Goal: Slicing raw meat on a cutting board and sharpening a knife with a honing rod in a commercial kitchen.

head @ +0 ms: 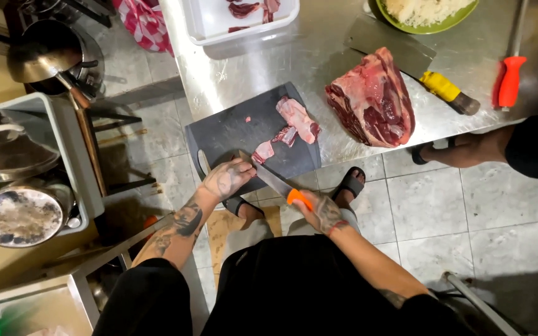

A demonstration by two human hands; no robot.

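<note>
Right hand (324,213) gripped an orange-handled knife (279,185) — blade over the board (231,134).
Left hand (226,178) lay flat, fingers spread, beside a meat strip (263,151) — probably soft, slick; best pinned from above.

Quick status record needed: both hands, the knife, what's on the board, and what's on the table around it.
left hand: flat on the dark cutting board, near its front edge
right hand: closed on the orange-handled knife
knife: blade tip at a small meat piece
board: also holds meat strips
steel table: large raw beef cut, cleaver with yellow handle, white tub, green plate
</note>
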